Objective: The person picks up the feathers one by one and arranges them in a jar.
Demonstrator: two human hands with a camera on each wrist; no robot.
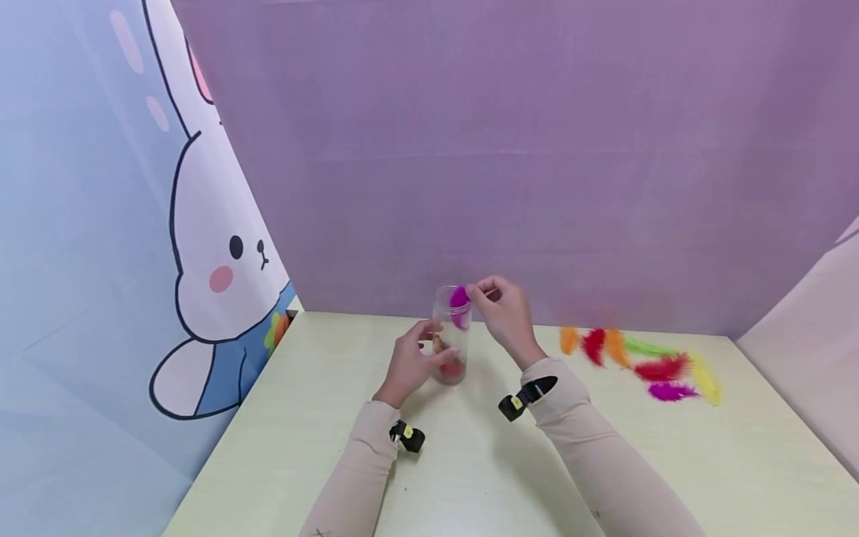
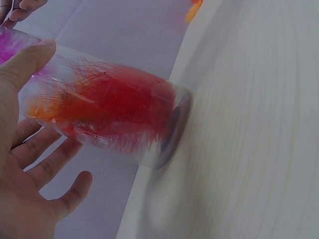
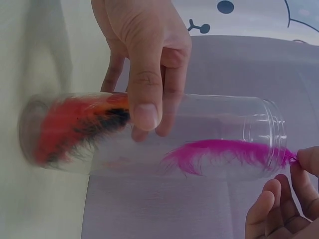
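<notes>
A clear plastic jar [image 1: 451, 365] stands upright on the table, with red, orange and black feathers [image 3: 82, 127] in its lower part. My left hand [image 1: 417, 363] grips the jar around its side, thumb on one face and fingers behind. At the mouth, my right hand [image 1: 499, 309] pinches the tip of a magenta feather [image 3: 219, 149] between thumb and finger. Most of that feather hangs inside the jar, below the rim. In the left wrist view the red feathers [image 2: 134, 99] lie close to the jar's base, and the magenta one shows at the left edge.
To the right on the pale table [image 1: 443, 477] lie several loose feathers: orange ones, red ones [image 1: 661, 368], a green one [image 1: 647, 347], a yellow one [image 1: 705, 379] and a magenta one [image 1: 673, 391]. A purple cloth [image 1: 503, 149] hangs behind, and a rabbit-print cloth [image 1: 221, 261] at the left.
</notes>
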